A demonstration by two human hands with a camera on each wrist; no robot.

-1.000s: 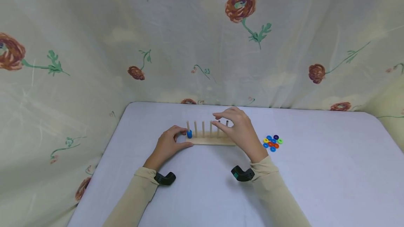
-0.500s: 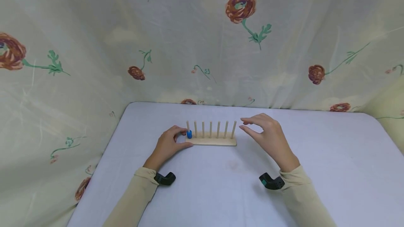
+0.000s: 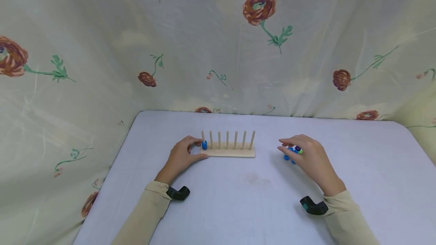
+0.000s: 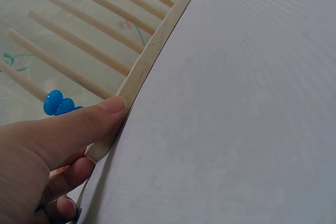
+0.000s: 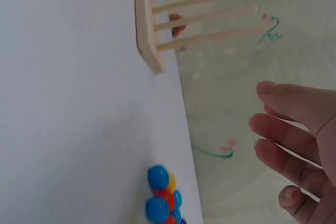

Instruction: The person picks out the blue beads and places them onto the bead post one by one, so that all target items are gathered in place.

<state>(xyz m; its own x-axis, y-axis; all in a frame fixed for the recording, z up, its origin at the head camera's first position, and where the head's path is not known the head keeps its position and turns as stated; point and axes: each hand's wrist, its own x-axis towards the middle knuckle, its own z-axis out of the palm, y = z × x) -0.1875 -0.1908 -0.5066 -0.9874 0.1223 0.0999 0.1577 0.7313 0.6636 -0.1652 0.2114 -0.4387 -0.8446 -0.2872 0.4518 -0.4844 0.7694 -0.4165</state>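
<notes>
My left hand (image 3: 181, 155) grips the left end of a wooden peg board (image 3: 231, 154). In the left wrist view the thumb (image 4: 97, 118) presses along the front edge of the board's base, with fingers curled around its end. Blue beads (image 4: 54, 102) are stacked on the leftmost peg; the other pegs are bare. To the right, my right hand (image 3: 310, 158) hovers above a cluster of loose beads (image 3: 286, 157), partly hiding it. Thumb and fingers stand apart with nothing between them, as the right wrist view shows. That cluster includes blue beads (image 5: 157, 209), plus red, yellow, green and purple ones.
A white-covered table (image 3: 231, 207) lies beneath both hands. Behind it hangs a floral curtain (image 3: 204, 48) right at the table's far edge. Black wrist cameras (image 3: 314, 206) sit on both wrists.
My right hand has moved from over the pegs rightward and down to the loose beads, staying empty. The left hand and peg board have stayed put.
</notes>
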